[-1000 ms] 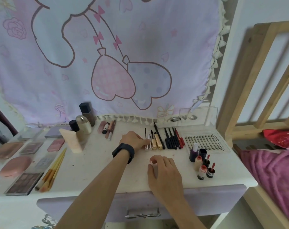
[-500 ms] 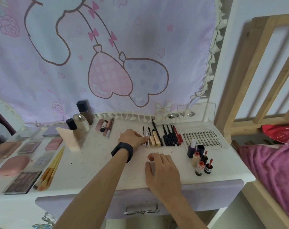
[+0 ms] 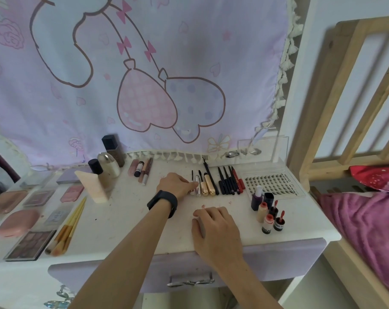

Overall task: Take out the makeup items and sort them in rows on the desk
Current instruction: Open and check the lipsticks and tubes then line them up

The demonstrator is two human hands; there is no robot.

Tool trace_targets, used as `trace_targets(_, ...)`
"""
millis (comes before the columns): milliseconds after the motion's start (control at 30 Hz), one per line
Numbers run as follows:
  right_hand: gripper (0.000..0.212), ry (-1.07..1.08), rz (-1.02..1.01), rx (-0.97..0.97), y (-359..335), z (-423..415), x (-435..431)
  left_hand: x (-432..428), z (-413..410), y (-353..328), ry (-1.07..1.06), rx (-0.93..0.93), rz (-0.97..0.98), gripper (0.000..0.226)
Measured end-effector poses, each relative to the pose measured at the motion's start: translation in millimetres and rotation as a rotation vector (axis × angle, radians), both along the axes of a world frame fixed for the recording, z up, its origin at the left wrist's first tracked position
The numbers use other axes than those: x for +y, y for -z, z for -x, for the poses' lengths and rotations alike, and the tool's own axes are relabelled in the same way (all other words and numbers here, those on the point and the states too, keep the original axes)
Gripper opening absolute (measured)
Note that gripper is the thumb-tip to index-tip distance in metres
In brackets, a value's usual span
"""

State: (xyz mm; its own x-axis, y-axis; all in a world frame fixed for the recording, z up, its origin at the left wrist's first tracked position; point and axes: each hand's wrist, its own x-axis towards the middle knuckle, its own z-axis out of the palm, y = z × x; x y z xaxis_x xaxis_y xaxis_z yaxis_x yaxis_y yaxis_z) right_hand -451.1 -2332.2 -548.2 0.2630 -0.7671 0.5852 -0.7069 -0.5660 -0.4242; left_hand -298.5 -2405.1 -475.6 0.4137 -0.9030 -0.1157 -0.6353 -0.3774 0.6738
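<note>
The left hand (image 3: 178, 185) pinches a slim silver tube (image 3: 198, 186) that lies front-to-back at the left end of the row, beside the gold tubes (image 3: 208, 188) and black pencils (image 3: 227, 184) toward the white desk's (image 3: 122, 219) back edge. The right hand (image 3: 215, 230) rests curled near the front edge; I cannot tell whether it holds anything.

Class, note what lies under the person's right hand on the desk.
A slim grey item shows between thumb and fingers of the right hand; the rest is covered, so its kind is unclear.
</note>
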Motion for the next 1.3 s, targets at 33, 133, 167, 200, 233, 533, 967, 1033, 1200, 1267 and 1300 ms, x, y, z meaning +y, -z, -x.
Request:
trace_targets(33, 0.023, 0.001, 0.0, 0.002, -0.1, 0.0, 0.1, 0.1, -0.8, -0.3, -0.001, 0.004, 0.002, 0.03)
trace_targets(133, 0.024, 0.0, -0.011, 0.008, -0.4, 0.0, 0.6, 0.6, -5.1, -0.5, -0.006, 0.029, 0.002, 0.025)
trace_targets(167, 0.025, -0.001, -0.017, 0.011, -0.5, 0.2, 0.5, 0.7, -7.4, -0.1, -0.006, 0.035, -0.001, 0.024)
trace_targets(200, 0.025, -0.001, -0.022, 0.013, -0.7, 0.2, 0.6, 0.6, -10.0, 0.6, -0.006, 0.036, -0.003, 0.023)
trace_targets(233, 0.025, -0.001, -0.024, 0.014, -0.8, 0.3, 0.6, 0.7, -12.4, 0.9, -0.006, 0.038, -0.002, 0.022)
trace_targets(533, 0.017, -0.007, 0.024, 0.033, 0.1, 0.2, 0.7, 4.5, -57.3, 5.6, -0.103, -0.322, 0.024, 0.027)
trace_targets(967, 0.02, 0.0, 0.011, 0.066, 3.5, 0.1, -1.5, 6.6, -96.5, 20.3, -0.132, -0.599, -0.026, 0.054)
trace_targets(1033, 0.02, 0.006, 0.012, 0.067, 3.7, -0.5, -1.7, 5.3, -97.3, 19.2, -0.133, -0.561, -0.04, 0.056)
trace_targets(1200, 0.018, 0.003, 0.017, 0.071, 2.8, 0.2, -1.6, 8.6, -96.9, 9.2, -0.061, -0.457, -0.135, 0.082)
trace_targets(1267, 0.015, 0.002, 0.008, 0.066, 2.1, 0.6, -1.2, 16.4, -95.2, 5.6, -0.046, -0.423, -0.161, 0.082)
trace_targets(1300, 0.014, 0.001, 0.005, 0.068, 1.9, 0.7, -1.1, 22.6, -92.5, 2.5, -0.035, -0.385, -0.161, 0.08)
